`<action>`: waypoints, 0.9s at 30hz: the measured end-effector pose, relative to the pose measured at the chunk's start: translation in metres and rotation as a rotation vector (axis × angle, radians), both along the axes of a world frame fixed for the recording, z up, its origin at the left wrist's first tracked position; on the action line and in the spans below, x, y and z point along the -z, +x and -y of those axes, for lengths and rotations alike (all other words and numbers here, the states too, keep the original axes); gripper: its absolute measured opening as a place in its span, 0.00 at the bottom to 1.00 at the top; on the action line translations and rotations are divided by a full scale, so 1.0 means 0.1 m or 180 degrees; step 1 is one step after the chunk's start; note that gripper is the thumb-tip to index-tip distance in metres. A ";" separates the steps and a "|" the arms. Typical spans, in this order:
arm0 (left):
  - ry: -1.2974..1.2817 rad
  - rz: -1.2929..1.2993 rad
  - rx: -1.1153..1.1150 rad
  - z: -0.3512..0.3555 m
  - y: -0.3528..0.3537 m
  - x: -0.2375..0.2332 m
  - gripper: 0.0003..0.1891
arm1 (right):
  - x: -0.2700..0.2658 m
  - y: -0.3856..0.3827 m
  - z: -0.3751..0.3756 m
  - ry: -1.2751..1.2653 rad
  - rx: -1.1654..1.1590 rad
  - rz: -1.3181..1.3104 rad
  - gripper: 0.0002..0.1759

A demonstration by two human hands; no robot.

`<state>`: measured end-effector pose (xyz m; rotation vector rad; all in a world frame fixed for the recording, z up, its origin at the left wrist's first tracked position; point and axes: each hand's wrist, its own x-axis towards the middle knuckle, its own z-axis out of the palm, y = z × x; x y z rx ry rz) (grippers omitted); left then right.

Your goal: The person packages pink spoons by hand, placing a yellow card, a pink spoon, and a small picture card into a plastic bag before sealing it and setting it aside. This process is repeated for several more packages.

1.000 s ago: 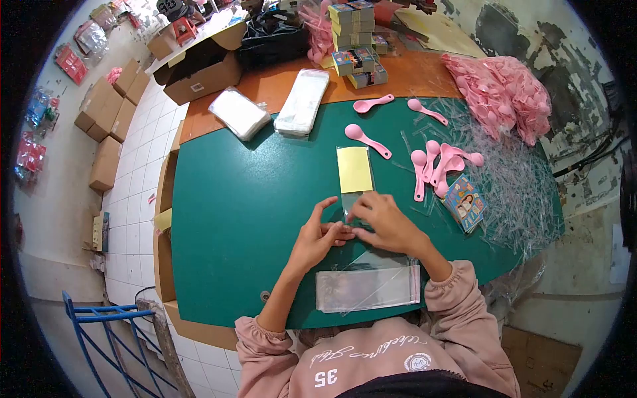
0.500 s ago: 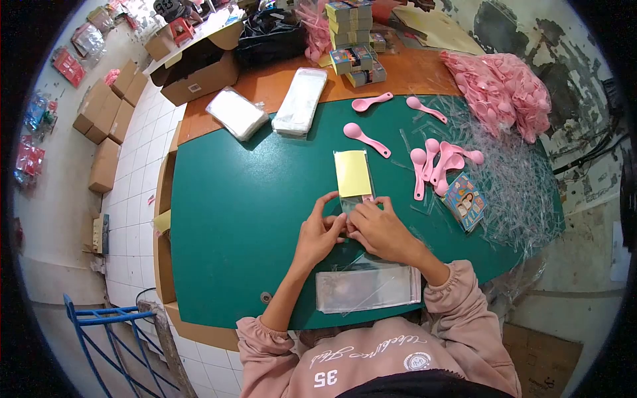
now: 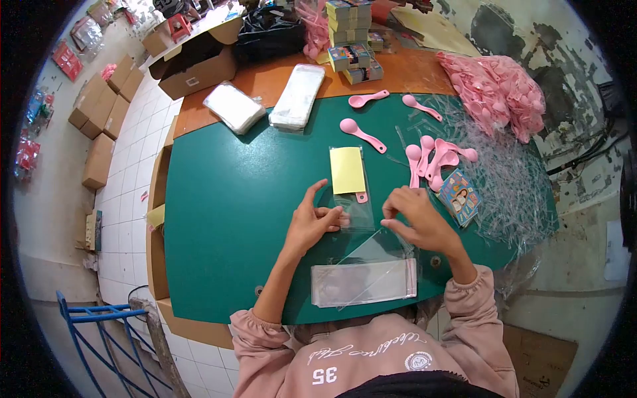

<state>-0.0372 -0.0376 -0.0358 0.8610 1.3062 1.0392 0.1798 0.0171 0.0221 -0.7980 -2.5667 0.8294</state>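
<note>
A clear plastic bag (image 3: 361, 215) lies on the green table, holding a yellow card (image 3: 348, 170) and a pink spoon whose handle end (image 3: 361, 197) shows below the card. My left hand (image 3: 306, 222) is at the bag's lower left edge, index finger stretched out, thumb and other fingers closed on the film. To the right of the bag, my right hand (image 3: 421, 215) is raised with curled fingers, thumb close to index; anything thin and clear between them cannot be made out. Flat clear bags (image 3: 365, 282) lie stacked nearest my body.
Loose pink spoons (image 3: 424, 156) and picture cards (image 3: 459, 196) lie right of the bag, beside a heap of clear plastic strips (image 3: 511, 192). Farther back are a sack of pink spoons (image 3: 497, 93), bag packs (image 3: 298, 96), card bundles (image 3: 350, 33) and an open carton (image 3: 199, 73).
My right hand has moved away from the bag to the right, apart from my left. The left index finger has lifted and straightened. The spoon's handle end is now uncovered.
</note>
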 end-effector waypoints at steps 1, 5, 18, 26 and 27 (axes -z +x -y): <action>-0.0031 0.0008 0.0002 0.01 -0.01 0.01 0.30 | 0.04 -0.03 0.01 0.0168 0.0028 0.0070 0.08; -0.0097 0.0090 0.0147 0.07 -0.02 -0.04 0.26 | 0.28 -0.32 0.12 0.0720 -0.0053 0.0103 0.12; -0.0336 0.0199 0.0211 0.12 -0.06 -0.03 0.25 | 0.42 -0.60 0.19 0.1347 -0.0170 0.0371 0.11; 0.0055 -0.0131 0.0003 0.06 0.02 0.02 0.25 | 0.39 -0.55 0.22 0.1411 -0.0378 0.0130 0.11; 0.0059 -0.0131 0.0032 0.04 0.02 0.02 0.25 | 0.35 -0.50 0.20 0.1227 -0.0503 -0.0011 0.11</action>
